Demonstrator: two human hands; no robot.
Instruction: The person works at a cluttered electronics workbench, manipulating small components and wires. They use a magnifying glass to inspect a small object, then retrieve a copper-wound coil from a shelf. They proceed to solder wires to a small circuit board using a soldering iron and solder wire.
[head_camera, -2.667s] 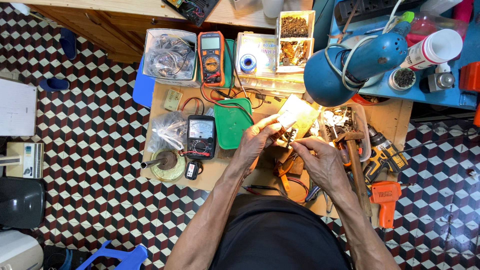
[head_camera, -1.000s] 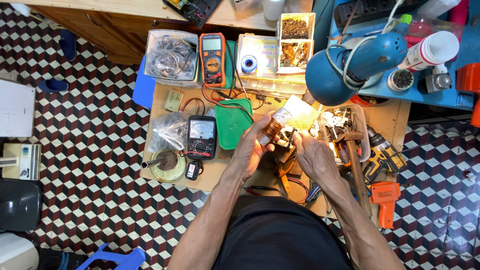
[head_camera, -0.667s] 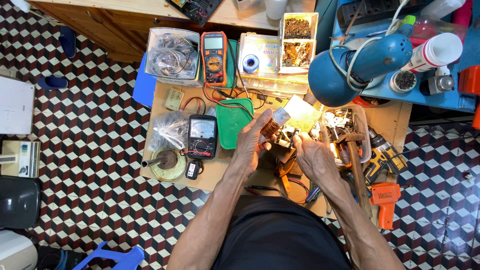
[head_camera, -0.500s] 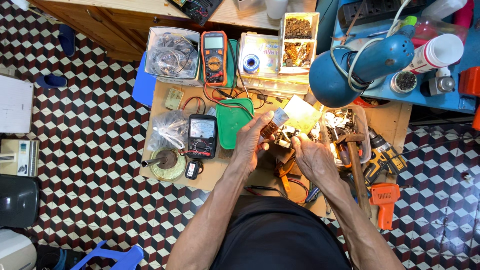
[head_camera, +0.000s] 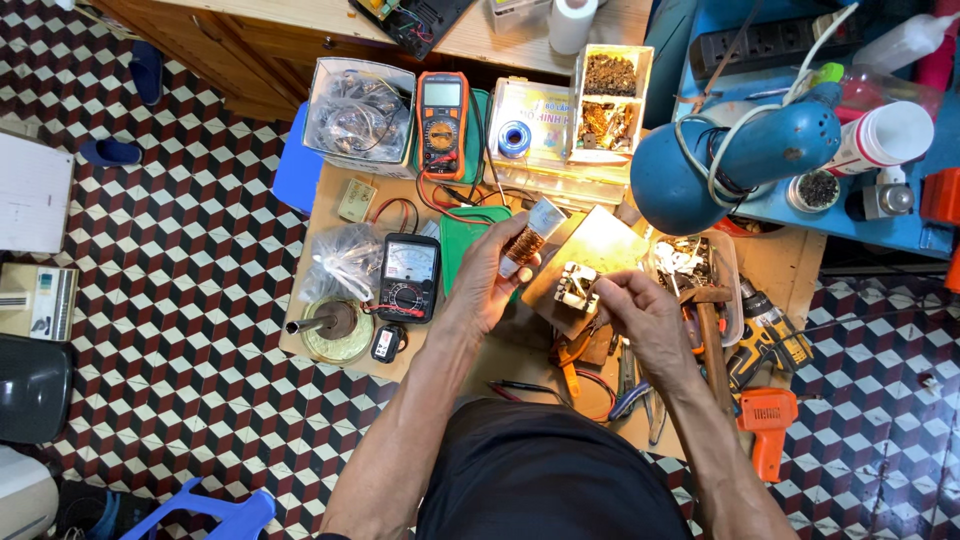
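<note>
My left hand (head_camera: 490, 275) holds a small copper-wound coil (head_camera: 525, 243) with a pale flat core sticking out of its top. My right hand (head_camera: 635, 310) pinches a small white plastic part (head_camera: 578, 285) just to the right of the coil. Both hands hover over a tan board (head_camera: 600, 245) on the low wooden table (head_camera: 790, 270), beneath a blue desk lamp (head_camera: 740, 160).
An analogue meter (head_camera: 410, 277), a digital multimeter (head_camera: 442, 122), a green tray (head_camera: 460, 235), a clear box of wires (head_camera: 358, 112) and a solder spool (head_camera: 514, 138) lie left and behind. A drill (head_camera: 765, 335), an orange tool (head_camera: 768, 425) and pliers (head_camera: 630, 380) lie on the right.
My left hand has lifted the coil up and left, apart from my right hand. The white part has stayed with my right hand.
</note>
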